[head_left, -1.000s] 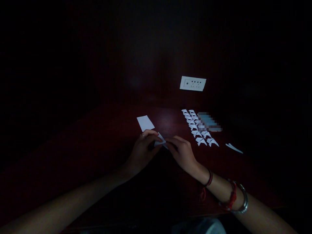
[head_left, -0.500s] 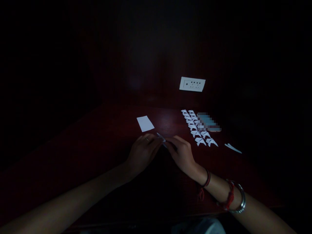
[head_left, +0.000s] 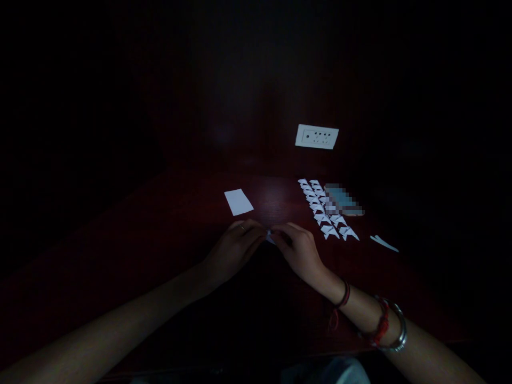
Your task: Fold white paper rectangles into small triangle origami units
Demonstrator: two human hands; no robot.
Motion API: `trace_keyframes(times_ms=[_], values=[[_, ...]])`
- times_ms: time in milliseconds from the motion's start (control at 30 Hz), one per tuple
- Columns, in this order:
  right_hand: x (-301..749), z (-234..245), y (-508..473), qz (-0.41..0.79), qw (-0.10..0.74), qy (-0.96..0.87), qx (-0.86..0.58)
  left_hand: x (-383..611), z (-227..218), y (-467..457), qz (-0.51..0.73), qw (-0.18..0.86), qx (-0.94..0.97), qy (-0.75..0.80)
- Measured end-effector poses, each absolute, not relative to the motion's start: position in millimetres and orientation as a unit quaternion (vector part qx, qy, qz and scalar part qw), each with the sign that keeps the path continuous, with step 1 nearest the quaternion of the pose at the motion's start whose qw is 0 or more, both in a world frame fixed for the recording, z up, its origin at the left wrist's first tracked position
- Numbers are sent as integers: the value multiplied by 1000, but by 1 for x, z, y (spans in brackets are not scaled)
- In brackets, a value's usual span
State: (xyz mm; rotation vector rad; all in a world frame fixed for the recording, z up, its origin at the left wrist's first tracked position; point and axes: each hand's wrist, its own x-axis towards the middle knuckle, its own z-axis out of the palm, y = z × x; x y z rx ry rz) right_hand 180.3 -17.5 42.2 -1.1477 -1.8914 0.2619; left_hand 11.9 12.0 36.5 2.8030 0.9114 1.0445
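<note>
Between my fingertips, low over the dark red table, is a small piece of folded white paper, mostly hidden by the fingers. My left hand pinches it from the left, a ring on one finger. From the other side my right hand pinches it as well, fingers closed. Just beyond my left hand lies a flat sheet of white paper. To the right of my right hand, several small folded white paper shapes lie in two rows.
A phone-like slab, blurred by pixelation, lies against the right row of shapes. Thin white strips rest farther right. A white wall socket is set in the dark wall behind the table. The surroundings are very dim.
The pointed paper end that stuck up between my hands no longer shows; a small part of the paper now shows lower between the fingertips. Both hands stay in nearly the same place.
</note>
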Motion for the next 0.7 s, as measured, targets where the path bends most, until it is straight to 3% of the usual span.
trace_keyframes(times_ms=[467,700], values=[[186,43,-18,107,396,-797,-443,12,36,9,333,108,877,328],[187,42,-17,85,379,-815,-431,13,36,7,324,81,889,313]])
